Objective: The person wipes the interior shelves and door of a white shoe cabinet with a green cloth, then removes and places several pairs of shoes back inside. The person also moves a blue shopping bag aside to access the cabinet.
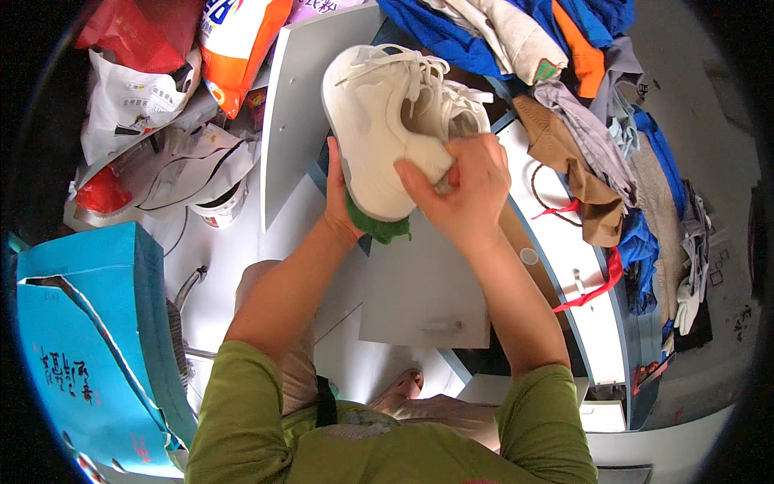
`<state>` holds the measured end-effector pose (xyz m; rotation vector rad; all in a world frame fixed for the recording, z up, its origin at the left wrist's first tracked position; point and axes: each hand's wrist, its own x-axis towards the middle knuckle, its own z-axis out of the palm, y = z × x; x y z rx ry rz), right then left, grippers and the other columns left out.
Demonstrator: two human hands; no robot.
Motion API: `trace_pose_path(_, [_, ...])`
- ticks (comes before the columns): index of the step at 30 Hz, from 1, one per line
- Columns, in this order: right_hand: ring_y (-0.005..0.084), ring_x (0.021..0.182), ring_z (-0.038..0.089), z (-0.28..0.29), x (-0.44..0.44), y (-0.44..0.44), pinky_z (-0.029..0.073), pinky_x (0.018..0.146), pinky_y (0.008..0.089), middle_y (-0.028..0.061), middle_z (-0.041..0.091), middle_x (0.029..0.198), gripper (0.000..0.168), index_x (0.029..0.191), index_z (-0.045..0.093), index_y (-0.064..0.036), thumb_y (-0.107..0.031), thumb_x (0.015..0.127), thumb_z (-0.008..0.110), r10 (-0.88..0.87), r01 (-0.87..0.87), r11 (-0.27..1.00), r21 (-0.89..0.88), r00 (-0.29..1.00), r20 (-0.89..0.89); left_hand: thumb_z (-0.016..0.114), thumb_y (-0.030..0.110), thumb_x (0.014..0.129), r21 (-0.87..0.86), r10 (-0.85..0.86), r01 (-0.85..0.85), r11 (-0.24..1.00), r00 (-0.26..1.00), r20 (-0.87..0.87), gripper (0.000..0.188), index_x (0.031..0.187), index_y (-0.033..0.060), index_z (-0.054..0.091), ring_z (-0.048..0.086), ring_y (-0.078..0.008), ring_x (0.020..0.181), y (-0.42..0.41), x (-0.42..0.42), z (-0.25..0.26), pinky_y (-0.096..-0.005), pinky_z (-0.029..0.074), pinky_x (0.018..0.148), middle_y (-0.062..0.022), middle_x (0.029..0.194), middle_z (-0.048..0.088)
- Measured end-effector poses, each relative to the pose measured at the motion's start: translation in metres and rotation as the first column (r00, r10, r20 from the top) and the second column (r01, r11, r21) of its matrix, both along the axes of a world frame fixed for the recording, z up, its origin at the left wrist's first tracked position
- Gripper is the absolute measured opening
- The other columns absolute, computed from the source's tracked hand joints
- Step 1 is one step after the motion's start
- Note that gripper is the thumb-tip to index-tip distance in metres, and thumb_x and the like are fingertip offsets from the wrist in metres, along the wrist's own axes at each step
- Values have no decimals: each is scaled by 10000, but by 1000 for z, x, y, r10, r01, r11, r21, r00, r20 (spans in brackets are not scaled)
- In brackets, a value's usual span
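Observation:
A pair of white lace-up sneakers is held up in front of me. The near sneaker (369, 139) is tilted with its toe at the upper left, and part of the other sneaker (468, 103) shows behind it. My left hand (341, 209) grips the near one from beneath along its sole, its fingers mostly hidden. Between that palm and the sole sticks out a piece of fuzzy green material (384, 232), perhaps a cloth or pad. With thumb and bent fingers, my right hand (468, 187) holds the near sneaker at its heel end.
Left of the shoes stands a white panel (302, 103), like a cabinet door. Plastic bags (142, 103) and a white tub (222, 209) lie beyond it. A large blue paper bag (78, 333) is at lower left. Clothes (580, 139) pile along the right, beside a red ribbon (595, 296).

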<state>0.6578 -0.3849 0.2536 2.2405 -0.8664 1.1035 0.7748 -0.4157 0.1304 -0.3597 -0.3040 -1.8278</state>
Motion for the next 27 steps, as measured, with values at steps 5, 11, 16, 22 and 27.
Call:
trace_pose_path(5, [259, 682, 471, 14, -18, 47, 359, 596, 350, 60, 461, 710, 496, 792, 516, -52, -323, 568, 866, 102, -112, 990, -81, 988, -120, 368, 708, 855, -74, 115, -118, 990, 992, -44, 819, 1453, 157, 274, 422, -313, 1275, 22, -10, -2, -477, 344, 1065, -100, 1439, 382])
trace_pose_path(11, [284, 786, 518, 34, -29, 105, 367, 683, 368, 81, 526, 840, 544, 841, 584, -70, -449, 541, 833, -14, 1, 998, -65, 980, -197, 328, 859, 718, -163, 244, -218, 962, 956, 163, 1013, 1487, 223, 155, 275, -310, 1365, 51, -15, 20, -513, 260, 1108, -73, 1509, 241])
trace_pose_path(16, [248, 720, 526, 46, -41, 164, 399, 659, 335, 65, 540, 829, 577, 890, 625, -80, -463, 510, 831, -166, 176, 984, 26, 959, -228, 355, 863, 705, -295, 262, -204, 933, 949, 175, 1040, 1487, 206, 156, 267, -313, 1366, 86, -25, 44, -531, 267, 1099, -74, 1516, 222])
trace_pose_path(22, [234, 638, 546, 65, -68, 245, 425, 560, 325, 85, 546, 792, 589, 903, 632, -43, -410, 510, 873, -63, 65, 997, 33, 996, -62, 397, 840, 714, -314, -23, 125, 941, 950, 310, 1036, 1471, 158, 215, 349, -289, 1325, 119, -41, 25, -484, 311, 1085, -82, 1483, 306])
trace_pose_path(27, [183, 610, 546, 55, -107, 332, 409, 525, 297, 95, 542, 732, 499, 776, 622, 12, -311, 512, 896, -26, -20, 984, 176, 966, 257, 431, 674, 853, -254, -181, 350, 901, 839, 513, 832, 1416, 72, 317, 441, -216, 1261, 234, -51, 67, -378, 388, 1040, -99, 1392, 437])
